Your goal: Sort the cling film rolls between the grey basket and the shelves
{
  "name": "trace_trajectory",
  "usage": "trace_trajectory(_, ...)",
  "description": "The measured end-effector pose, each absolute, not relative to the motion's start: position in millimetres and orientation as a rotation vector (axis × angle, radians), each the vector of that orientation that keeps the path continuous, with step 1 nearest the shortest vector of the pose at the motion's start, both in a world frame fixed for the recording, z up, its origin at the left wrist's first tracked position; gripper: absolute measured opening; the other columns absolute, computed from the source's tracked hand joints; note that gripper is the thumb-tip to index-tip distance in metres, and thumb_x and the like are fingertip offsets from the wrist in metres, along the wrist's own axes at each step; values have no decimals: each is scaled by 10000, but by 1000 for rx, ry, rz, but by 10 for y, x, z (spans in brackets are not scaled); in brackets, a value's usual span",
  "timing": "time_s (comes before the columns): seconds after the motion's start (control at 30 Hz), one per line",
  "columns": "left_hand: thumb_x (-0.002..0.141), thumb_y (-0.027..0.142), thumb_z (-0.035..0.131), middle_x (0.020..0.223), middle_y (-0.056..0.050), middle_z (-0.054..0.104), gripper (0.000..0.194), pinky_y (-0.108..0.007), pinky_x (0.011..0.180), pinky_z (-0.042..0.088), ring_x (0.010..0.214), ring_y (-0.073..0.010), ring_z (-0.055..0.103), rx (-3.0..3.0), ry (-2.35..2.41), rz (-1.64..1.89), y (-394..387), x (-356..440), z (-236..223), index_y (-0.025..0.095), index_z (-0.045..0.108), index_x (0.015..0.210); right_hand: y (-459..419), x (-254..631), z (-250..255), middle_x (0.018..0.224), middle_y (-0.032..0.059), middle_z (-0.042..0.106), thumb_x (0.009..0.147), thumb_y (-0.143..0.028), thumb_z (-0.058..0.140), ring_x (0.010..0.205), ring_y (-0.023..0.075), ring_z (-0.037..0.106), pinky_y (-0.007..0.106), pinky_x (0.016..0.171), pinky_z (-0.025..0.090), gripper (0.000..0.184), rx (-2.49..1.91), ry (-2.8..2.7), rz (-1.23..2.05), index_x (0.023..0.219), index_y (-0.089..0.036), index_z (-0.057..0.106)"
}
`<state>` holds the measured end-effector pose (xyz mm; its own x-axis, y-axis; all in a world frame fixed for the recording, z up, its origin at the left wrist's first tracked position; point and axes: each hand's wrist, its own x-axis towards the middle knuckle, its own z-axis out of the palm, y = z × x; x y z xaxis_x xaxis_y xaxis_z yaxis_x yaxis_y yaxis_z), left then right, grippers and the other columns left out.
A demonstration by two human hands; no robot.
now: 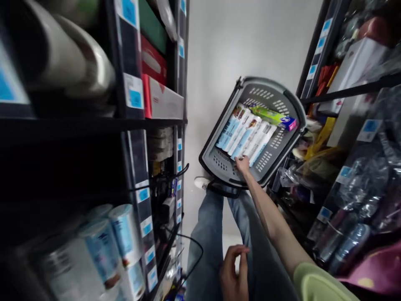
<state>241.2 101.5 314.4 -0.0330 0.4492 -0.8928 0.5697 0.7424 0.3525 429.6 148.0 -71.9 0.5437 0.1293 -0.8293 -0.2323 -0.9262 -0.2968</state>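
My right hand [242,164] reaches into a grey plastic shopping basket [272,94], its fingers closed at the near end of a white-and-blue packaged roll [242,140]. More such rolls [231,125] lie side by side in the basket. Beyond them rests a long green box [269,115] with a purple and pink end. Close to the camera, in front of my legs, my left hand [234,274] is loosely curled with a gap between thumb and fingers. Nothing shows in it.
Dark shelving with blue price labels [135,99] rises on the left, with more blue-and-white rolls [102,246] low down. Wrapped goods [354,188] fill shelves at right. Metal hooks [184,170] stick out into the aisle. The basket stands on the pale floor [238,37] by my feet.
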Motion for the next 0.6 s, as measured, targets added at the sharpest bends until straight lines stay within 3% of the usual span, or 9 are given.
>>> trace_trajectory(0.2, 1027, 685, 560, 967, -128, 756, 505, -394, 930, 599, 1001, -302, 734, 759, 1618, -172, 874, 2558, 2942, 241, 785, 943, 1551, 4266, -1091, 1341, 243, 725, 884, -561, 804, 1289, 403, 689, 551, 1121, 534, 686, -2637, 190, 1453, 1370, -145, 558)
trace_trajectory(0.37, 1042, 679, 548, 1003, -137, 771, 522, -390, 979, 590, 1036, -295, 743, 740, 1557, -168, 806, 2523, 2855, 217, 784, 990, 1635, 4291, -1036, 1335, 195, 732, 827, -545, 851, 1262, 360, 686, 523, 1111, 544, 714, -2589, 216, 1416, 1354, -151, 576)
trace_trajectory(0.5, 1007, 649, 620, 1026, -136, 776, 470, -398, 979, 616, 1049, -299, 753, 697, 1567, -135, 921, 2435, 2840, 209, 785, 993, 1548, 4339, -605, 1036, 69, 776, 821, -541, 825, 883, 236, 729, 383, 836, 623, 542, -2168, 197, 1480, 1187, -192, 629)
trace_trajectory(0.6, 961, 594, 685, 1196, -122, 788, 388, -407, 1012, 636, 1170, -315, 757, 640, 1618, -79, 1013, 2367, 2784, 259, 775, 1136, 1347, 4349, -72, 853, 15, 740, 807, -626, 816, 607, 149, 609, 280, 585, 521, 504, -1679, 227, 1645, 1042, -222, 624)
